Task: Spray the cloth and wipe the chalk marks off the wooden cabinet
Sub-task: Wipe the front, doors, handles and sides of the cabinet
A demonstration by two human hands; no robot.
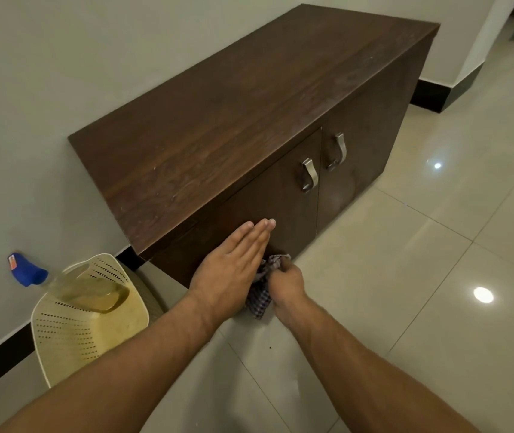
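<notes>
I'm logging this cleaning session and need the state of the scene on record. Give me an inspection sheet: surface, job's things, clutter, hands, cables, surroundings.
Surface: dark wooden cabinet, top bare, faint pale smudges and specks on it; both doors shut.
Job's things: checked cloth bunched against the lower front of the cabinet; spray bottle with blue head lying across the cream perforated basket on the floor.
Clutter: small dark speck on the tiles near the arms.
Hands: left hand flat, fingers straight, on the cabinet door; right hand closed around the cloth.
Cables: nothing seen.
Surroundings: glossy tiled floor with lamp reflections, pale wall, black skirting.
</notes>
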